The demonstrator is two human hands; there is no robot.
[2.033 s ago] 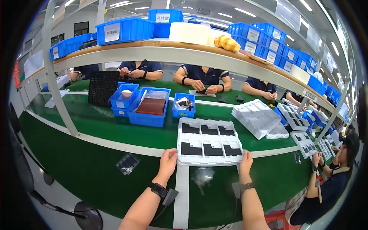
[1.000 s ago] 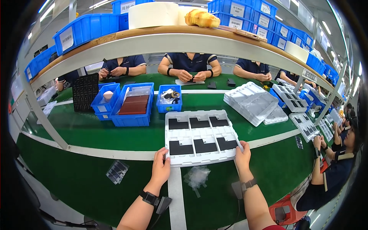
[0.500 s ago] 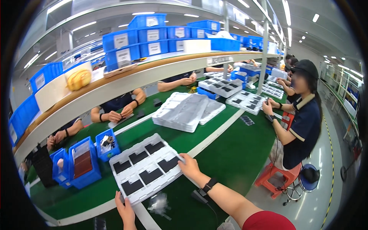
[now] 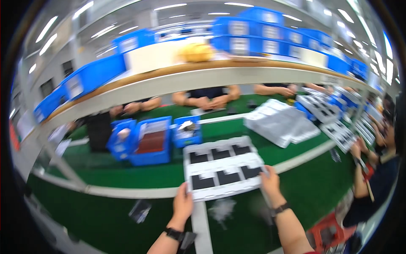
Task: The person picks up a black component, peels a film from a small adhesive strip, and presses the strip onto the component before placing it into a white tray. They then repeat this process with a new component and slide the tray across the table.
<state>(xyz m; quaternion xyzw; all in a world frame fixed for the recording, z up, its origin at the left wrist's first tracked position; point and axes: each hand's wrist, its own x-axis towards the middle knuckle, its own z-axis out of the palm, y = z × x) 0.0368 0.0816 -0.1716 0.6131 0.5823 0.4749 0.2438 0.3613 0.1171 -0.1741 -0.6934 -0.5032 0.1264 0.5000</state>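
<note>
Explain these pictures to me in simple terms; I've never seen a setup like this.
There's no machine here: these are a person's bare hands. The view comes from a wide fisheye camera worn on the head, looking down, so straight edges bend. The left hand and right hand hold a white tray by its sides, with six flat black pieces in it. On the green table are blue bins, stacked white trays and some clear plastic. Other people sit around it. This view is somewhat blurred, so small details are unclear.
</note>
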